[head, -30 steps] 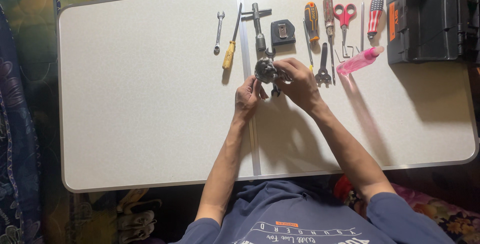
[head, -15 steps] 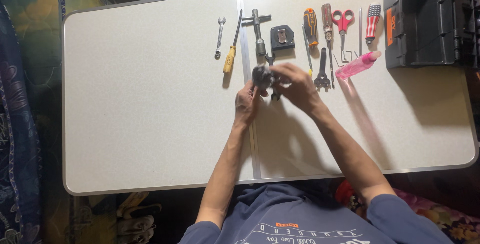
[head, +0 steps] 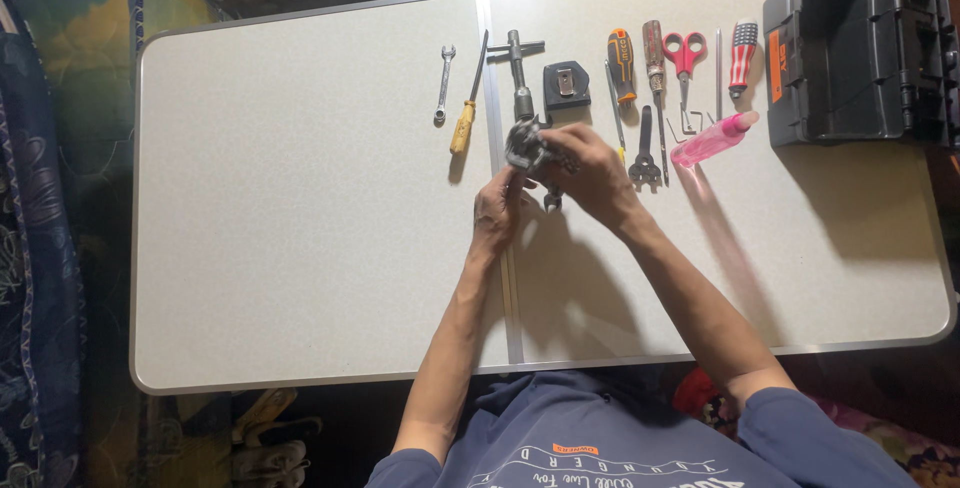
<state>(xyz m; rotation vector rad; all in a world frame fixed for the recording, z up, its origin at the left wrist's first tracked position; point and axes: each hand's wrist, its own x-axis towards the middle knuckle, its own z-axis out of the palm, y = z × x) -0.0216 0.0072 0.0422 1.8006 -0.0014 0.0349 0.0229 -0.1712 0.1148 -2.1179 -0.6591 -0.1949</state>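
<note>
Hands [head: 560, 183] around grey metal tool [head: 524, 141]

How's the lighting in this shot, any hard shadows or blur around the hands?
Head view: light falls evenly on the white table; soft shadows trail below both forearms and the pink bottle. Left hand and right hand look slightly soft; the metal tool they hold lacks fine detail.

Thing: small dark grey metal clamp-like tool [head: 525, 143] with jointed parts | State: gripped in both hands, partly hidden by fingers | Pose: lifted just above the white table — exact tilt unclear | Place: near the table's centre seam, just below a T-handled metal tool
</note>
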